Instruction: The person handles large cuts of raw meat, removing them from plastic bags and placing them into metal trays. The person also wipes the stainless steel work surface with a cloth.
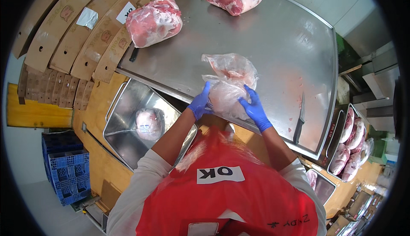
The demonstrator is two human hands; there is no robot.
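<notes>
The bag (228, 94) is at the near edge of the desk (277, 43), probably for easy reach. Left hand (200, 102) and right hand (255, 109), half-curled, grip its sides, likely steadying it. The knife (300, 122) lies at the desk's right, seemingly kept clear.

Black lettering (213, 174) on white labels (241, 175) on the red apron (183, 204) and printed brown cartons (81, 43), black handwriting (294, 222) on the apron

Stacked brown cardboard boxes (81, 35) and blue plastic pallets (68, 169) at left.
</notes>
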